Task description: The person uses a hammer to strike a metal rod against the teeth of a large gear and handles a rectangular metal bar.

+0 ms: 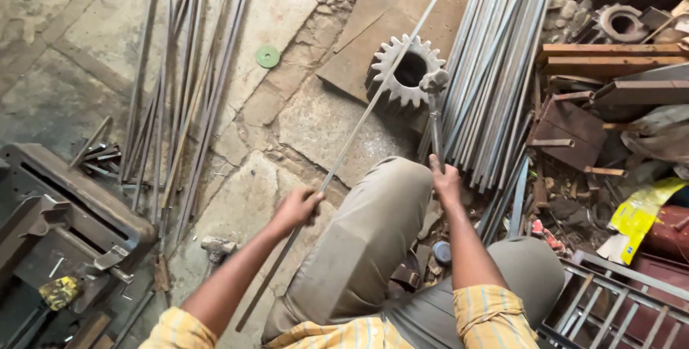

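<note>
Left hand [296, 207] fingers gripping long steel rod [373, 101] lying across toothed gear [406, 70]; right hand [446, 180] fingers gripping hammer [435, 105], head resting on rod. Straightening seemingly underway; bundle of rods [495, 62] lying beside.

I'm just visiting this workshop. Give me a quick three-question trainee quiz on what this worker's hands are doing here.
1. True or false: the left hand grips a long rod.
2. What does the right hand hold? A) hammer B) wrench C) green disc
3. Fill in: the rod passes over a toothed ____.

Key:
1. True.
2. B; its head meets the rod near the gear.
3. Gear.
</note>
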